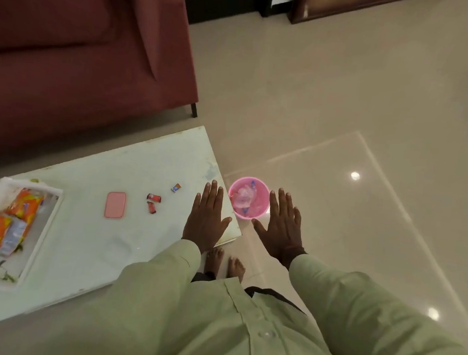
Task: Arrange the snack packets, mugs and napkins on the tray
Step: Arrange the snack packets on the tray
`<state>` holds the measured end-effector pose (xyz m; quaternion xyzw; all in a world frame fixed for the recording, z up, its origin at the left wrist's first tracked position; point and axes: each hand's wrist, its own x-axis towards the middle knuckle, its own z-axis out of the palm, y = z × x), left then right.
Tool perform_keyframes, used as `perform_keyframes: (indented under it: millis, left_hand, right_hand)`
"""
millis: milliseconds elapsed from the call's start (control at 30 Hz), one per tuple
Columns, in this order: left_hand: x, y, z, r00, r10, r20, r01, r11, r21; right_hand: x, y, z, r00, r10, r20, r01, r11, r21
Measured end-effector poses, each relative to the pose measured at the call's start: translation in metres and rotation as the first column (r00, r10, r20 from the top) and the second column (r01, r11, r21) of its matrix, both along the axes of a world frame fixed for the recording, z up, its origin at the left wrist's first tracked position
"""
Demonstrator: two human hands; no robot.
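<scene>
A white tray with a leaf print lies at the table's left end. Orange snack packets lie inside it. A flat pink rectangular lid-like thing rests mid-table. Three small torn wrapper pieces are scattered to its right. My left hand hovers flat, fingers spread, over the table's right corner. My right hand is spread the same way over the floor, just right of a pink bin. Neither hand holds anything. No mugs or napkins are in view.
The white low table runs from lower left to centre. A small pink bin with plastic waste stands on the glossy tiled floor beside the table corner. A maroon sofa stands behind the table. My bare feet show below the hands.
</scene>
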<state>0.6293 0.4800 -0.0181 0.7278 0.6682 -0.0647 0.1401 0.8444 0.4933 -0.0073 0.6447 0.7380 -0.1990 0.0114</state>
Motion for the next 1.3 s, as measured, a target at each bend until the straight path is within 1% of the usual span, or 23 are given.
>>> perform_keyframes:
  millis: [133, 267, 433, 567, 733, 1067, 1300]
  left_hand:
    - [0.002, -0.014, 0.002, 0.998, 0.057, -0.006, -0.057, 0.998, -0.015]
    - [-0.002, -0.032, 0.005, 0.987, 0.156, 0.048, -0.156, 0.988, -0.011]
    - [-0.035, -0.063, 0.009, 0.959, 0.280, 0.040, -0.281, 0.960, 0.010]
    - [-0.075, -0.096, 0.014, 0.906, 0.420, 0.048, -0.422, 0.906, 0.044]
    - [-0.140, -0.154, 0.021, 0.840, 0.542, 0.039, -0.543, 0.837, 0.061]
    - [-0.269, -0.292, 0.024, 0.743, 0.670, 0.008, -0.669, 0.742, 0.045]
    - [-0.334, -0.347, 0.031, 0.674, 0.738, 0.035, -0.739, 0.672, 0.053]
  right_hand:
    - [-0.010, 0.006, 0.002, 0.998, 0.054, -0.021, -0.054, 0.998, 0.021]
    - [-0.027, 0.004, 0.000, 0.991, 0.131, -0.038, -0.129, 0.991, 0.035]
    - [-0.069, -0.003, 0.000, 0.956, 0.293, -0.015, -0.293, 0.956, 0.026]
    - [-0.114, -0.015, 0.004, 0.918, 0.393, -0.047, -0.393, 0.919, 0.016]
    - [-0.185, -0.047, 0.010, 0.865, 0.497, -0.075, -0.495, 0.868, 0.039]
    - [-0.328, -0.152, 0.006, 0.805, 0.579, -0.125, -0.577, 0.815, 0.056]
    - [-0.396, -0.195, 0.005, 0.751, 0.651, -0.113, -0.648, 0.759, 0.060]
